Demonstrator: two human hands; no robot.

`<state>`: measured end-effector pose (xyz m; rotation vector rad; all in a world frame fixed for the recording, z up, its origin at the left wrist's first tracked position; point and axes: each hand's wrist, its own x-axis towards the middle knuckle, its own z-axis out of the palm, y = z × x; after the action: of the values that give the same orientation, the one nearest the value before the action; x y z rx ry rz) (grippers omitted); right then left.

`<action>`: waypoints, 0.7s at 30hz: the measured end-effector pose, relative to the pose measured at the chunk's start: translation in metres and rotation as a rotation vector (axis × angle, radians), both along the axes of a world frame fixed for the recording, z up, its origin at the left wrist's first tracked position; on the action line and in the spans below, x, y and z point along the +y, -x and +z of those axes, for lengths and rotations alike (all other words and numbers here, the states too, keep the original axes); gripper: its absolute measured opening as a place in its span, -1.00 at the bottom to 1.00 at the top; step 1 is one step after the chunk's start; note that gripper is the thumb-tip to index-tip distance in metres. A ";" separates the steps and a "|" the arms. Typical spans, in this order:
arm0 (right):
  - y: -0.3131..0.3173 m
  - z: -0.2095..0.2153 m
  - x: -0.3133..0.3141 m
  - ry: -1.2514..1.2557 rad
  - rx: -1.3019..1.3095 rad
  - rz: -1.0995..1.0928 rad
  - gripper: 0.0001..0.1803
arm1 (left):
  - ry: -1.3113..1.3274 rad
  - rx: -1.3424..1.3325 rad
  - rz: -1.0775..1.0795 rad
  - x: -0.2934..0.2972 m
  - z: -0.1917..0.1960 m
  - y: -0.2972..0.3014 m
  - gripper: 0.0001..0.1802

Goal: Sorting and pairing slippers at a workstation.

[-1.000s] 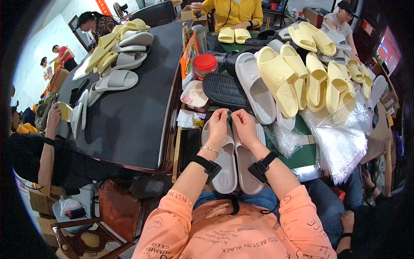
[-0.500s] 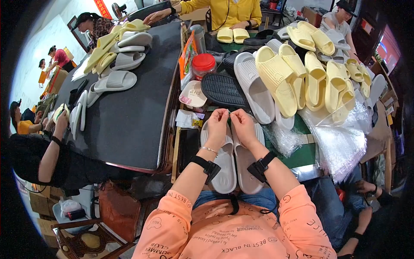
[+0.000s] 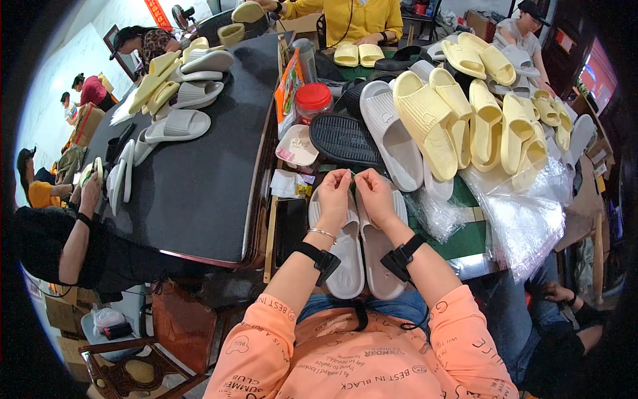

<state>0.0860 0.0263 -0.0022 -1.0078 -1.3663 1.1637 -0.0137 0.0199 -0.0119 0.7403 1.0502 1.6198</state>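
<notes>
Pinching near the centre of the frame in the head view, the left hand (image 3: 334,193) and right hand (image 3: 373,193) are side by side, thumb and forefinger tips brought together on each; whether those fingers have hold of anything small, I cannot tell. Below them, a pair of grey slippers (image 3: 346,266) lies side by side at centre, toes partly hidden by the hands. Against half a second ago both hands have barely moved, so the handwork over the pair seems no further along; what has changed is at the top edge, where a yellow slipper (image 3: 248,12) has come into view by the hand of a co-worker in yellow (image 3: 362,23). Just above the fingers, a black slipper (image 3: 344,138) lies sole up and limits room that way. Yellow slippers (image 3: 425,126) crowd the upper right, with clear plastic bags (image 3: 525,219) below them on the green tabletop (image 3: 458,247). Left of the pair are a dark phone (image 3: 291,223), a shallow white dish (image 3: 297,147) and a red-lidded jar (image 3: 312,98).
</notes>
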 end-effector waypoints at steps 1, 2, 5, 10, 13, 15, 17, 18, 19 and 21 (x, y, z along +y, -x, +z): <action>-0.001 -0.002 0.000 0.002 0.000 -0.002 -0.91 | 0.022 0.003 0.001 -0.001 0.001 -0.001 -0.90; 0.000 -0.003 0.001 -0.004 -0.003 -0.005 -0.91 | 0.043 0.006 0.005 0.000 0.001 -0.001 -0.90; 0.001 -0.004 0.002 -0.019 0.005 -0.014 -0.90 | 0.021 0.006 0.001 0.001 -0.001 0.000 -0.90; 0.002 -0.003 0.003 -0.009 0.013 -0.009 -0.90 | 0.030 0.024 0.016 0.003 -0.003 0.003 -0.90; 0.001 -0.003 0.003 0.008 0.009 -0.021 -0.90 | 0.030 0.023 0.013 0.003 -0.003 0.001 -0.90; 0.000 0.000 0.001 0.003 -0.016 -0.026 -0.89 | 0.033 0.016 0.012 0.001 -0.003 0.001 -0.89; 0.000 0.002 -0.001 0.001 -0.009 -0.023 -0.89 | 0.028 0.023 0.012 0.001 -0.003 0.000 -0.89; -0.001 0.002 -0.001 -0.001 -0.003 -0.021 -0.89 | 0.029 0.022 0.011 0.001 -0.004 0.000 -0.89; -0.001 0.001 -0.001 -0.001 -0.004 -0.023 -0.89 | 0.035 0.026 0.010 0.002 -0.004 -0.001 -0.89; 0.000 0.000 0.001 -0.016 -0.014 -0.030 -0.89 | 0.042 0.031 0.012 0.003 -0.007 0.000 -0.88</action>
<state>0.0864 0.0270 -0.0019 -1.0240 -1.3652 1.1239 -0.0135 0.0233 -0.0188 0.7347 1.1096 1.5965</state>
